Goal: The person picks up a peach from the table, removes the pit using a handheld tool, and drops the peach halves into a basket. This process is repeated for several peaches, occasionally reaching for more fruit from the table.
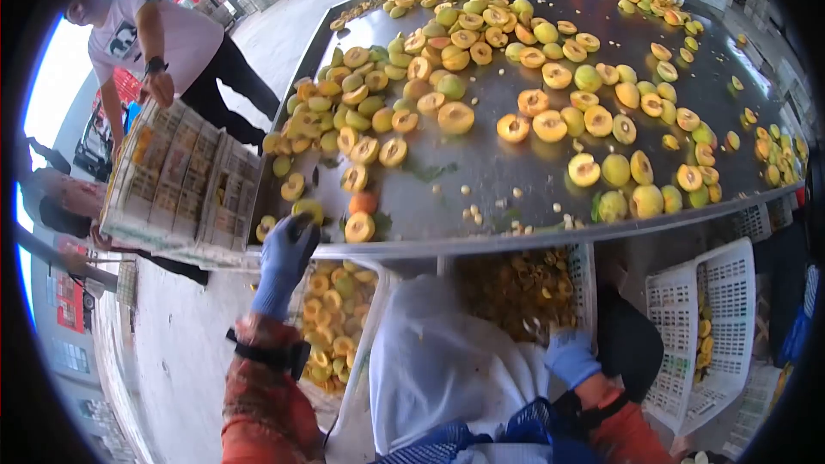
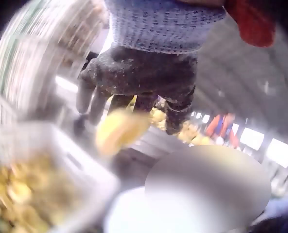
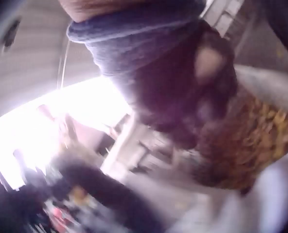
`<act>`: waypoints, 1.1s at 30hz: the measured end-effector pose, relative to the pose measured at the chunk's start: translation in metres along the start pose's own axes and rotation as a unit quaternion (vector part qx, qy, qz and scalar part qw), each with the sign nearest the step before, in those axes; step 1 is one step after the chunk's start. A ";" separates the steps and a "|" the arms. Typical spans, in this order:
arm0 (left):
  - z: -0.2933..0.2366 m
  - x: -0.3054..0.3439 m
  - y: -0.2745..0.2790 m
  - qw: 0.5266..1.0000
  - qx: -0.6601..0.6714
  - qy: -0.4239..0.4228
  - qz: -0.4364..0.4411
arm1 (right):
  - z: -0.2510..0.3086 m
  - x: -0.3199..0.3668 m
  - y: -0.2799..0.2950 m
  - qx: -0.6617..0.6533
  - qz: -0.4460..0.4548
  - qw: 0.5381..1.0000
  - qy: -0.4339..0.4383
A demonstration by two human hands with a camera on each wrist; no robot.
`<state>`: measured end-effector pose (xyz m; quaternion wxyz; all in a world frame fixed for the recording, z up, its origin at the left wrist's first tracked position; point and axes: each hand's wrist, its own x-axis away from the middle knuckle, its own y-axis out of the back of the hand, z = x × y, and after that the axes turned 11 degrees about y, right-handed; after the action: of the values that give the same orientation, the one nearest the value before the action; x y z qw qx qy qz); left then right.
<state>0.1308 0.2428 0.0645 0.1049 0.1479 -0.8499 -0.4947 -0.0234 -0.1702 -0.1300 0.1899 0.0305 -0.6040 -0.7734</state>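
Steel table [image 1: 481, 172] of halved fruit [image 1: 455, 118], left hand [image 1: 288, 249] seemingly spread at its rim, right hand [image 1: 571, 357] over crate [image 1: 584, 283], grip unclear

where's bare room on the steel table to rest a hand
Bare steel on the table lies near the front edge, between the left fruit heap and the right fruit cluster, with loose pits only. The heap's side, where the left hand reaches, is crowded.

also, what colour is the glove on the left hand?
Blue; the left hand shows clearest in the head view.
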 end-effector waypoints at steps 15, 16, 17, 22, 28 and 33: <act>-0.103 -0.091 -0.110 0.984 -0.002 -0.061 0.166 | 0.017 -0.012 0.047 -0.229 0.075 0.970 -0.032; -0.087 -0.079 -0.110 0.976 0.093 -0.096 0.174 | 0.020 -0.013 0.051 -0.224 0.067 0.972 -0.024; -0.082 -0.059 -0.104 0.957 0.190 -0.148 0.164 | 0.022 -0.013 0.053 -0.220 0.067 0.973 -0.032; -0.070 0.050 -0.052 0.780 0.590 0.040 0.204 | 0.046 -0.002 0.068 -0.229 0.033 0.971 -0.062; -0.008 0.108 -0.077 0.617 0.734 0.096 0.266 | 0.080 0.018 0.064 -0.596 0.029 0.781 -0.186; -0.010 0.132 -0.064 0.476 0.793 0.038 0.378 | 0.117 0.013 0.103 -0.364 -0.201 0.905 0.091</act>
<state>0.0198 0.1578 0.0173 0.1522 -0.1491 -0.8487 0.4841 -0.0411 -0.0870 0.0008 0.0825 0.1501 -0.2420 -0.9550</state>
